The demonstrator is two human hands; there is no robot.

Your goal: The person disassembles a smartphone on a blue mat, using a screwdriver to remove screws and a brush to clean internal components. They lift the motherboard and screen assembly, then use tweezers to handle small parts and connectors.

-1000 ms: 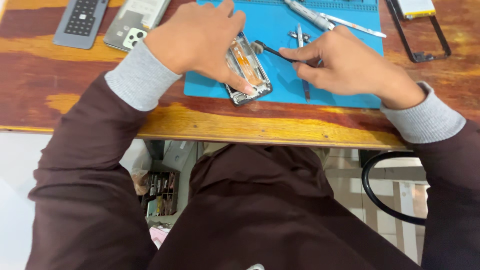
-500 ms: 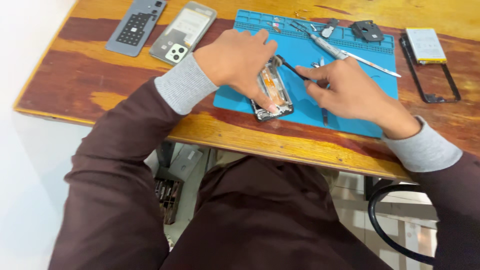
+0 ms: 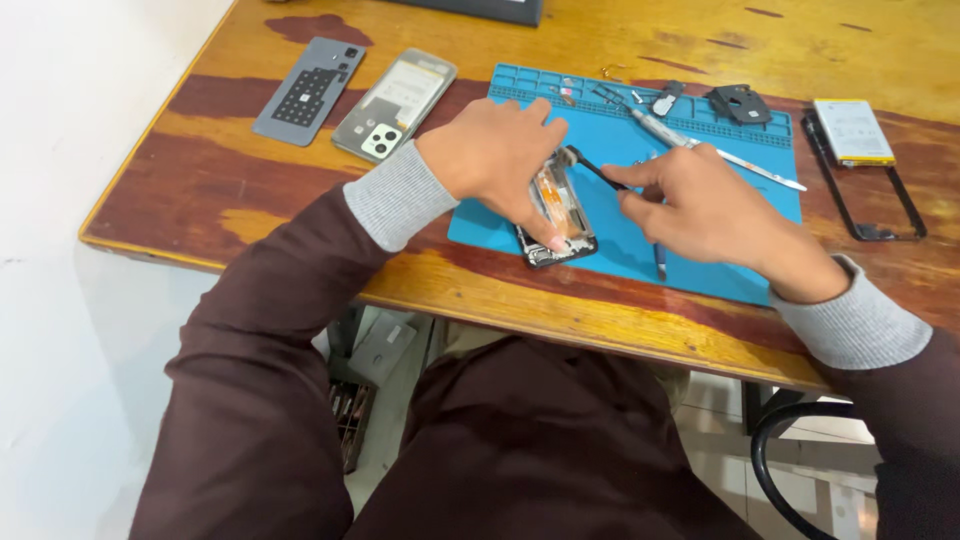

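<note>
Head view: left hand point(image 3: 497, 160) is pressing down an opened phone point(image 3: 558, 212) on the blue mat point(image 3: 720, 265) at frame centre. Right hand point(image 3: 700, 205) is pinching a thin black pry tool point(image 3: 597, 168), probing the phone's upper end; shallow, gentle levering seems wisest.

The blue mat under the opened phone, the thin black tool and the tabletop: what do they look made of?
Blue mat: likely silicone or rubber, matte, with moulded compartments along its far edge. Thin black tool in the right hand: probably plastic, dull black; uncertain. Tabletop: varnished wood, glossy, with visible grain and worn patches.
</note>
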